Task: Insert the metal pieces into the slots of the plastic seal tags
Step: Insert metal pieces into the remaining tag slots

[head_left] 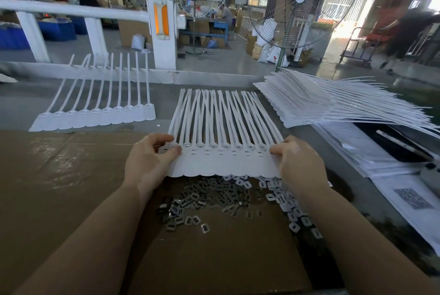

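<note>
I hold a strip of tags (223,163) over the near middle of the tabletop (21,104), its tails pointing far. My left hand (148,159) pinches the strip's left end, thumb on top, and my right hand (297,161) pinches its right end, so each grip is clenched on the strip. The metal pieces (214,199) lie heaped on cardboard (59,175) just under and near of it. Another strip (95,113) lies far left; a stack (321,99) sits far right.
</note>
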Tool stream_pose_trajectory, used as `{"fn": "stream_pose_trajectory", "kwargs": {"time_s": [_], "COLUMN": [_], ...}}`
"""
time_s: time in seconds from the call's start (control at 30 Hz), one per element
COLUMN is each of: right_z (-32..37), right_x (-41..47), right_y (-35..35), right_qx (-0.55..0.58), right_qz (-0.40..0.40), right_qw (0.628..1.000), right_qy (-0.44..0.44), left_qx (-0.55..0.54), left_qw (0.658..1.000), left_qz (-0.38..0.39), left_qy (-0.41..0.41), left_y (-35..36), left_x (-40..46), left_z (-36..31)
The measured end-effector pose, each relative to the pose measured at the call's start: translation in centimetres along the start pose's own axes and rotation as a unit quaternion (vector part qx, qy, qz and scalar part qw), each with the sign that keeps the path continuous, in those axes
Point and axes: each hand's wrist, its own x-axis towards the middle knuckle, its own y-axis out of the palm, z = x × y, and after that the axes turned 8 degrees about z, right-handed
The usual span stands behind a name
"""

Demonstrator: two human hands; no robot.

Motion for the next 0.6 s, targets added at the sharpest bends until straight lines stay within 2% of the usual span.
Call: {"fn": "stream_pose_trajectory", "kwargs": {"time_s": [0.17, 0.37, 0.6], "right_z": [0.1, 0.3, 0.0], "right_x": [-0.8, -1.1, -1.4], "right_y": [0.0, -0.1, 0.0], "right_qx": [-0.042, 0.042, 0.04], "right_qz": [-0.011, -0.025, -0.02], "right_qw": [0.999, 0.999, 0.999], "right_qy": [-0.022, -0.004, -0.02], "left_qx": [0.004, 0.009, 0.008], "left_qw": [1.0, 1.0, 1.0], "left_qz": [0.001, -0.001, -0.001], "left_qy": [-0.001, 0.002, 0.004], "left_y": [0.0, 0.0, 0.0], "left_x": [0.0, 0.0, 0.0], "left_z": [0.0, 0.0, -0.1]}}
